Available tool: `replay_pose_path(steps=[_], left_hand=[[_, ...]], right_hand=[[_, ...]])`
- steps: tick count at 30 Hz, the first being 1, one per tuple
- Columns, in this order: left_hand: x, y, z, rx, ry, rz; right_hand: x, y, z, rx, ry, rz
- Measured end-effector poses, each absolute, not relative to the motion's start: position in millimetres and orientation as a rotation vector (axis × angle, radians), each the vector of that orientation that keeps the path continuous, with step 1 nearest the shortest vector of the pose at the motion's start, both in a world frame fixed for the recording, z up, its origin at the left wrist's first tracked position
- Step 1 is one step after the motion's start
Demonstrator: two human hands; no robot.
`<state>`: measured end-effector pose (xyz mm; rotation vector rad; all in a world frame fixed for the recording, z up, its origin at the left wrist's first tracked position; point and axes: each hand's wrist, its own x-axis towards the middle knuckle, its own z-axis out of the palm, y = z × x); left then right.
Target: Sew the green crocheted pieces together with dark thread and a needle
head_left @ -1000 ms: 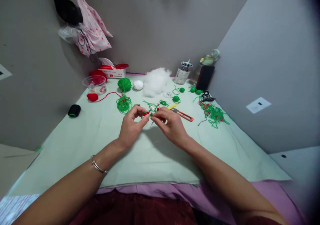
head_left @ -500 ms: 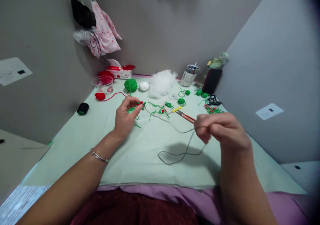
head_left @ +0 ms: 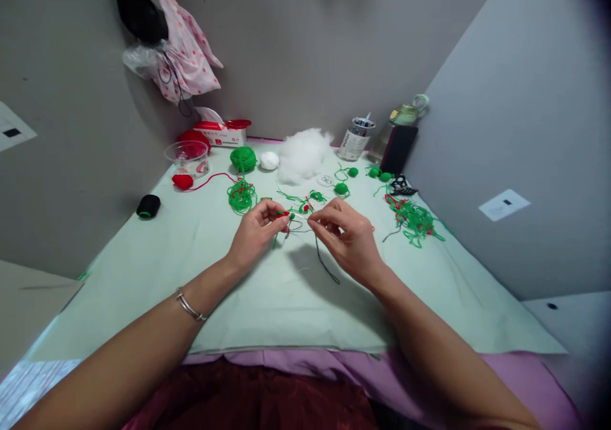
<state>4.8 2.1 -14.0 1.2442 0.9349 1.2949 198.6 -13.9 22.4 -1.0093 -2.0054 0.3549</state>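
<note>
Between the fingertips of my left hand [head_left: 258, 231] is a small red and green yarn piece [head_left: 284, 214], partly hidden by the fingers. My right hand [head_left: 347, 236] pinches a thin, pale needle [head_left: 300, 216] whose far end meets the yarn piece. A dark thread [head_left: 327, 268] hangs below my right fingers and loops down over the table. Just beyond both hands lies another small red and green yarn piece [head_left: 305, 208] with loose green ends.
Behind are a green yarn ball [head_left: 243, 159], white stuffing [head_left: 305, 156], a can of pens [head_left: 356, 140] and a phone [head_left: 400, 150]. Tangled yarn scraps [head_left: 417, 221] lie right. A clear plastic cup [head_left: 191, 163], red yarn ball [head_left: 182, 181] and black case [head_left: 148, 207] stand left.
My right hand has come in from the right, close to my left hand, and the needle now touches the yarn piece. The thread has slackened. The view has shifted slightly.
</note>
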Motion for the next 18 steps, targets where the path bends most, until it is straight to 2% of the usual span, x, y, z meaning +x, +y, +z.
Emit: replay_pose_path(steps=[7,18], left_hand=[[6.7,0.6,-13.1,1.258,0.957,1.279],[5.5,0.1,-13.9,1.318,0.998,1.248]], right_hand=[[197.9,-11.9,16.7,-0.988,-2.161,0.239],[199.5,-12.7,17.9,-1.021,-2.192,0.256]])
